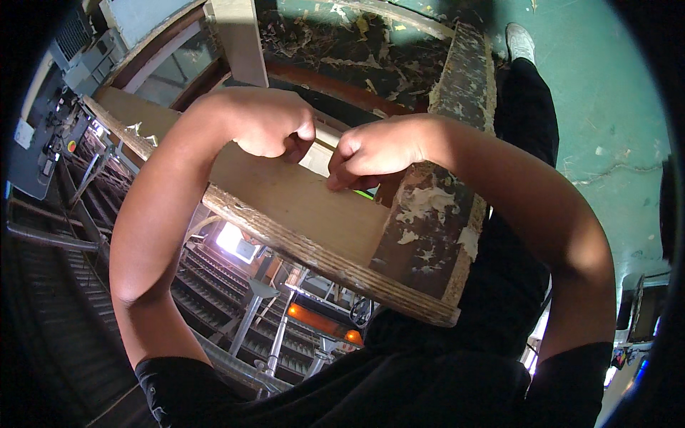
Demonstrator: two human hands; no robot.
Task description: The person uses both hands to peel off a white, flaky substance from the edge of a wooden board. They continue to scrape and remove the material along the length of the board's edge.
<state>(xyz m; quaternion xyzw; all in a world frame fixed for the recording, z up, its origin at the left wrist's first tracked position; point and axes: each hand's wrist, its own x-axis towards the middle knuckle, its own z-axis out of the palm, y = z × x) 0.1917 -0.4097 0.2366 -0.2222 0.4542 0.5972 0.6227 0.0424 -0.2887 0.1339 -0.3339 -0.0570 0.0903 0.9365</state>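
Note:
My left hand (275, 125) is held over the near plywood board (299, 198) of a worn wooden frame, back up, fingers curled under. My right hand (382, 147) is just to its right, its fingers bent and their tips down at the board's inner edge. A small gap separates the hands. Whatever either hand may hold is hidden beneath the fingers. Right of the hands runs a dark crosspiece (423, 230) crusted with dried glue-like patches. Between and below the hands, a pale strip (320, 158) and a bright green sliver (365, 195) show.
Beyond the frame is a dark surface (342, 48) littered with flakes and shavings. A pale wooden board (239, 43) rises at upper left. Machinery with ridged dark rows (214, 278) and metal posts fills the lower left. My shoe (520, 43) stands on the green floor (599, 107).

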